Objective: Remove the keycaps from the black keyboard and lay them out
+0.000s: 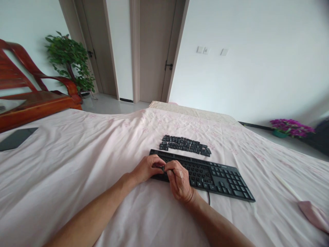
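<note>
A black keyboard (218,179) lies at a slant on the pink bedsheet. Many of its main keys are off, exposing the sockets, while the number pad on the right still has its keys. Over the left part of the keyboard, my left hand (147,168) is closed in a pinch on a small dark piece that looks like a keycap (162,168). My right hand (180,181) meets it there, fingers curled and closed; what they grip is hidden. A pale strip shows on one right finger. Loose black keycaps (183,144) lie in rows just beyond the keyboard.
The cable (209,198) runs from the keyboard's near edge. A dark flat panel (17,138) lies at the far left of the sheet (108,151). A pink cloth item with a pale stick (312,214) is at right. Beyond stand a wooden chair (38,99) and plants.
</note>
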Available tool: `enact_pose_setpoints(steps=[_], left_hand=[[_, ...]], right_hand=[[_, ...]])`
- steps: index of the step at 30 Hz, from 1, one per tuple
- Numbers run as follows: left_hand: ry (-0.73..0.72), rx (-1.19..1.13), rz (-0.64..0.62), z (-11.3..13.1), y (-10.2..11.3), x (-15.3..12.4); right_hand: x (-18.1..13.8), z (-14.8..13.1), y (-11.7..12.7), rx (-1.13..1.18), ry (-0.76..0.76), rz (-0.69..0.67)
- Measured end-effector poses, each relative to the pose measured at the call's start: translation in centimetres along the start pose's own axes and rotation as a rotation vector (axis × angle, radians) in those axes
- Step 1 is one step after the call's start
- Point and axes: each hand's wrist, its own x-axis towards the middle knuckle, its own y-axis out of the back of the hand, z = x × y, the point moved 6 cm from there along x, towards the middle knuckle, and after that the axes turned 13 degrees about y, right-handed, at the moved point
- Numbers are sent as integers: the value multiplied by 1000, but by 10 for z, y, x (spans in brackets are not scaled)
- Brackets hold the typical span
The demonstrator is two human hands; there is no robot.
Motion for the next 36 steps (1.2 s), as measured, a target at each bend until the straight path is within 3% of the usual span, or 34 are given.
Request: enact_pose_setpoints(steps=[2,6,11,22,25,28,31,36], left_hand=[[64,-85,38,-6,1,2],[126,-231,120,-13,2,3],[108,-281,187,-8,2,2],[74,-363,176,-2,-5,2],[31,-285,230,0,2,3],[-15,-92,408,-2,17,4],[-9,41,544,-13,29,6],[80,39,523,-39,31,14]], right_hand=[[6,-1,3,-181,9,-80],[16,10,8,-347,-158,-205],[21,20,3,-339,-273,-323],[29,33,7,-225,-345,-400],[31,53,15,-207,-380,-361],[33,88,29,-271,-501,-272],[31,119,34,-360,-625,-287],[27,143,25,-433,-692,-376]])
